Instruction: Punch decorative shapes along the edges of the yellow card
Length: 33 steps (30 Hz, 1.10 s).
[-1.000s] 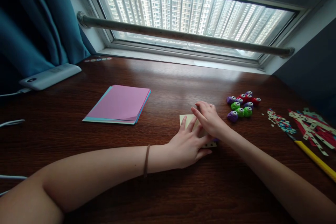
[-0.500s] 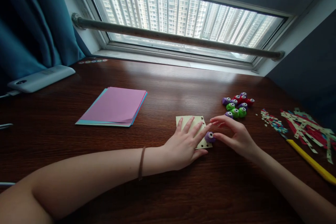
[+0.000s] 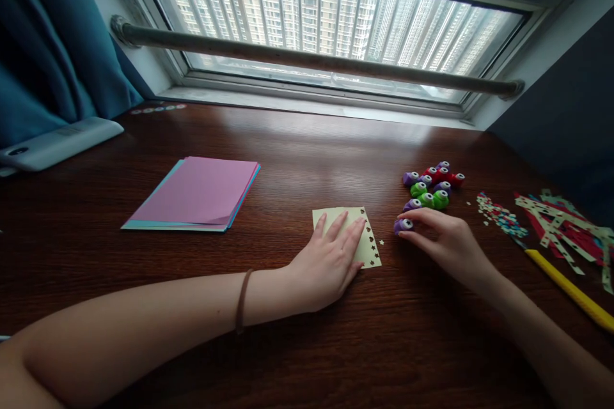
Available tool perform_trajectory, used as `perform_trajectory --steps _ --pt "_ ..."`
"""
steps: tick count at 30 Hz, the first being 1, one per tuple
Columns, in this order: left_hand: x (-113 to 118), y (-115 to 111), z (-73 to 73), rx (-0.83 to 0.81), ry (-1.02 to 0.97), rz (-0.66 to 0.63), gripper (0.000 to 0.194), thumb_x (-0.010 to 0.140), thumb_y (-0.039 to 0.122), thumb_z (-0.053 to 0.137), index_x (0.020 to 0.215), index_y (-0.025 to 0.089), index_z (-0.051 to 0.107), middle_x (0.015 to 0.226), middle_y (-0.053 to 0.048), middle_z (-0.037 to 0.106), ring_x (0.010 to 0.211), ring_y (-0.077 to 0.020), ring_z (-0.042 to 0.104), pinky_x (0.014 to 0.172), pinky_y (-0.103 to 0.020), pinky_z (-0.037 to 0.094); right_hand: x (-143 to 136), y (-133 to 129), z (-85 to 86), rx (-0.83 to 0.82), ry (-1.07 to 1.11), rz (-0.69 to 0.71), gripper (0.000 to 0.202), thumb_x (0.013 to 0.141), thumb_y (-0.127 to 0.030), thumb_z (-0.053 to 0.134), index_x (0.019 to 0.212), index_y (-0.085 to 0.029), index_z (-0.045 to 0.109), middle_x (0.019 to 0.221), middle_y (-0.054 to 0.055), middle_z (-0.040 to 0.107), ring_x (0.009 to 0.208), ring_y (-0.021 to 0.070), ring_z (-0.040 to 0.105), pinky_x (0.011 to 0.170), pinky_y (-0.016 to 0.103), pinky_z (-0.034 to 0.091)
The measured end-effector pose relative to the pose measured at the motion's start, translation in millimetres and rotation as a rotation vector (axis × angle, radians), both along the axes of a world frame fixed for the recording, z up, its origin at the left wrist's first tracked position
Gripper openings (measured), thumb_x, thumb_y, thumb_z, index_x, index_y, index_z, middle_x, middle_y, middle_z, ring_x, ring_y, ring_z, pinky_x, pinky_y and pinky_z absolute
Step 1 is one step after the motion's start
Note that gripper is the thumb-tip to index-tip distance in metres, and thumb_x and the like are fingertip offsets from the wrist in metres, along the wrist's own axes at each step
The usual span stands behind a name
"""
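Observation:
A pale yellow sheet [image 3: 370,254] lies on the table with small star and heart holes along its right edge. My left hand [image 3: 323,265] rests flat on it, fingers spread. To the right of the sheet, my right hand [image 3: 444,236] pinches a purple craft punch [image 3: 403,225] between thumb and fingers. One tiny star cutout [image 3: 382,243] lies just off the sheet's right edge. Beyond my right hand stand several other punches, among them a green one [image 3: 440,199] and a red one [image 3: 457,179].
Pink and blue paper [image 3: 196,192] is stacked at the left. Farther left lies a white device [image 3: 71,140]. Small confetti [image 3: 501,214], cut paper strips [image 3: 566,227] and a yellow-handled tool [image 3: 570,287] are at the right. A window with a metal bar [image 3: 311,62] is behind.
My right hand has taken the purple punch off the sheet's edge and moved it right. The star cutout now shows beside the sheet. My left hand's fingers are slightly closer together.

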State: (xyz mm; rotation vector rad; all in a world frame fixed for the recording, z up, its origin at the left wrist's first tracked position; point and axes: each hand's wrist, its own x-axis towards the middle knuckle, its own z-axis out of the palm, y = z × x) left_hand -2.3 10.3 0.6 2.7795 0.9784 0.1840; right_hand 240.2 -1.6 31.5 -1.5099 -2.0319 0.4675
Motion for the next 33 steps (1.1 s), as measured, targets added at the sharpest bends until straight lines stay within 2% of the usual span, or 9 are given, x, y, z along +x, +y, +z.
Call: perform_trajectory --steps 5,10,19,21,23,25,27,30,33 --pt "0.3 0.8 1.2 -0.008 0.011 -0.010 0.059 0.095 0.035 0.030 0.142 0.008 0.008 0.145 -0.006 0.013 0.132 -0.0308 0.007 0.106 -0.053 0.008 39.5 3.2 12.2 -0.057 -0.303 -0.305 0.022 0.072 -0.033 0.066 0.091 -0.021 0.065 0.085 0.001 0.065 0.073 0.0210 0.060 0.067 0.034 0.047" --pt "-0.4 0.9 1.6 -0.001 0.015 -0.007 0.059 0.094 0.035 0.031 0.142 0.008 0.009 0.145 -0.006 0.013 0.132 -0.0300 0.005 0.106 -0.053 0.008 58.2 13.3 -0.4 0.042 -0.527 -0.355 0.017 0.075 -0.027 0.062 0.087 -0.017 0.066 0.089 0.006 0.063 0.076 0.0233 0.060 0.068 0.035 0.045" --pt "-2.1 -1.5 2.3 0.087 -0.001 -0.014 0.053 0.095 0.036 0.032 0.140 0.010 0.020 0.145 -0.008 0.013 0.133 -0.0281 0.004 0.106 -0.054 0.012 48.6 17.7 -6.5 0.188 -0.516 -0.501 0.030 0.073 -0.036 0.065 0.096 -0.016 0.061 0.090 0.008 0.060 0.079 0.0235 0.058 0.071 0.035 0.045" --pt "-2.3 -2.9 4.5 0.163 -0.034 -0.009 0.052 0.094 0.035 0.035 0.138 0.010 0.025 0.145 -0.011 0.014 0.133 -0.0313 0.006 0.104 -0.056 0.012 35.5 13.3 -2.4 0.325 -0.444 -0.449 0.026 0.075 -0.034 0.064 0.093 -0.016 0.062 0.093 0.008 0.059 0.085 0.0240 0.056 0.075 0.036 0.044" --pt "-3.5 -4.3 8.3 0.268 -0.110 -0.035 0.048 0.093 0.033 0.038 0.134 0.008 0.034 0.142 -0.014 0.022 0.131 -0.0352 0.012 0.102 -0.059 0.015 18.3 7.9 -0.7 0.338 -0.254 -0.240 0.013 0.079 -0.029 0.060 0.085 -0.018 0.063 0.090 0.006 0.059 0.084 0.0195 0.055 0.076 0.032 0.043" --pt "-5.7 -6.2 13.1 0.378 -0.233 -0.157 0.039 0.092 0.027 0.043 0.125 0.006 0.046 0.130 -0.016 0.041 0.123 -0.0345 0.030 0.098 -0.054 0.028 1.1 3.0 -3.3 0.179 -0.048 0.019 0.009 0.082 -0.024 0.057 0.079 -0.018 0.062 0.086 0.003 0.058 0.076 0.0138 0.054 0.070 0.026 0.044" --pt "-8.3 -9.0 17.7 0.454 -0.371 -0.440 0.028 0.088 0.019 0.048 0.110 0.004 0.058 0.102 -0.013 0.057 0.098 -0.0254 0.052 0.082 -0.040 0.045 -11.8 -0.1 -9.9 0.040 0.057 0.133 0.008 0.081 -0.023 0.058 0.078 -0.018 0.063 0.084 0.002 0.058 0.073 0.0117 0.053 0.067 0.023 0.043" --pt "-10.7 -16.4 21.3 0.495 -0.519 -0.954 0.020 0.083 0.017 0.051 0.088 0.005 0.066 0.067 -0.006 0.052 0.060 -0.0125 0.052 0.050 -0.025 0.044 -19.6 0.0 -20.9 -0.062 0.108 0.129 0.006 0.079 -0.024 0.061 0.080 -0.019 0.065 0.084 0.001 0.058 0.075 0.0122 0.053 0.068 0.024 0.042" --pt "-10.1 -25.8 19.8 0.527 -0.598 -1.179 0.023 0.083 0.015 0.048 0.076 0.008 0.069 0.056 -0.003 0.043 0.050 -0.0086 0.048 0.038 -0.019 0.038 -18.7 2.7 -26.7 -0.100 0.114 0.109 0.008 0.079 -0.026 0.060 0.079 -0.019 0.064 0.084 0.002 0.058 0.076 0.0136 0.052 0.069 0.026 0.042"
